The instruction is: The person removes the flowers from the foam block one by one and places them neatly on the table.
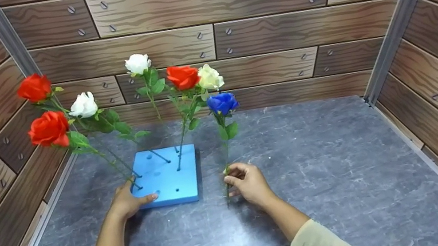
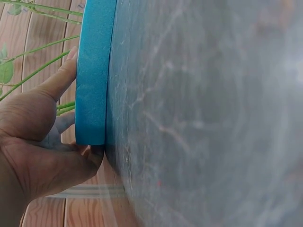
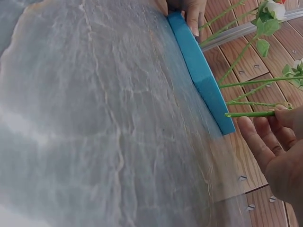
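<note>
A blue rose (image 1: 222, 103) stands upright over the table, right of a flat blue block (image 1: 187, 185) with holes. My right hand (image 1: 250, 183) pinches its green stem (image 3: 248, 114) low down, with the cut end sticking out below the fingers, apart from the block. My left hand (image 1: 127, 201) grips the block's near left corner, thumb on the top face and fingers at the side. Artificial roses lean from the block: red roses (image 1: 49, 129) and a white rose (image 1: 83, 105) at left, another red rose (image 1: 183, 76), a cream rose (image 1: 211, 77) and a white rose (image 1: 138, 63) farther back.
The grey marbled tabletop (image 1: 323, 176) carries the block left of its middle. Wood-pattern panels (image 1: 211, 0) wall the back and both sides, with grey metal strips (image 1: 406, 8) at the corners. Two holes in the block's front part hold no stem.
</note>
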Action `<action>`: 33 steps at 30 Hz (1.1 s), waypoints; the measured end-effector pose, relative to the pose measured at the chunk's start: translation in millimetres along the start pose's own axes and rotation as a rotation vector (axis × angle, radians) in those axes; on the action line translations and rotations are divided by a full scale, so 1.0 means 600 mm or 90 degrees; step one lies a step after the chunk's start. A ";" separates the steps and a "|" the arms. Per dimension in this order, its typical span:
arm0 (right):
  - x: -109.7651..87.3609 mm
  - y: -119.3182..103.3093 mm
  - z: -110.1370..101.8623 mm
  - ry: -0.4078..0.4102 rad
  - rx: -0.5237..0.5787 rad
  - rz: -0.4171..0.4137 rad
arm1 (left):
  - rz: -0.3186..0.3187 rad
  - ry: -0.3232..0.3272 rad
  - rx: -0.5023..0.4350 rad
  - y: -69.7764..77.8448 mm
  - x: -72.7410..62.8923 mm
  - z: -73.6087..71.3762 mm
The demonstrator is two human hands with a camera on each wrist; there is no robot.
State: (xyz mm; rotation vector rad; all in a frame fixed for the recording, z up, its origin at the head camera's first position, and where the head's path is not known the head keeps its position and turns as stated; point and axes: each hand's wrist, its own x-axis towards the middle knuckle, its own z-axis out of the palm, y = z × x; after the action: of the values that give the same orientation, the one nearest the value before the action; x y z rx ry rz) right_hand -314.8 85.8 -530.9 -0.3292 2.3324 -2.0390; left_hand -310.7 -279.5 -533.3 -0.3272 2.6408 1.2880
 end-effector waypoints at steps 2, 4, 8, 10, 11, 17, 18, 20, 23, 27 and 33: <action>-0.002 0.001 -0.003 -0.005 -0.001 0.003 | 0.000 -0.001 0.003 0.000 0.001 0.000; -0.002 0.002 -0.005 -0.011 0.000 0.010 | 0.000 -0.001 0.004 0.000 0.002 0.000; -0.003 0.003 -0.009 -0.019 0.001 0.025 | 0.001 0.000 -0.001 -0.002 0.002 -0.001; -0.003 0.004 -0.010 -0.023 -0.002 0.036 | 0.000 0.000 -0.005 -0.003 0.002 -0.001; -0.004 0.004 -0.011 -0.025 -0.001 0.040 | 0.000 0.000 -0.006 -0.003 0.002 -0.001; -0.007 0.008 -0.014 -0.056 0.022 0.087 | 0.003 -0.003 -0.001 -0.002 0.001 -0.003; -0.008 0.009 -0.015 -0.064 0.028 0.095 | 0.003 -0.005 0.001 -0.002 0.000 -0.004; -0.009 0.011 -0.017 -0.078 0.043 0.111 | 0.004 -0.008 -0.001 -0.001 0.000 -0.004; -0.009 0.016 -0.019 -0.089 0.058 0.125 | 0.002 -0.009 0.003 -0.001 0.000 -0.004; -0.007 0.024 -0.021 -0.096 0.064 0.139 | 0.000 -0.008 0.002 -0.002 0.000 -0.002; -0.005 0.025 -0.021 -0.109 0.050 0.156 | 0.005 -0.005 -0.007 -0.003 0.001 0.000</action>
State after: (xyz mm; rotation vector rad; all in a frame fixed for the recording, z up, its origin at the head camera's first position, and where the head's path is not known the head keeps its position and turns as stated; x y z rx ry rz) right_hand -316.1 100.5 -544.1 -0.1947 2.0731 -1.8992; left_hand -310.7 -280.4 -534.8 -0.3124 2.6326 1.3037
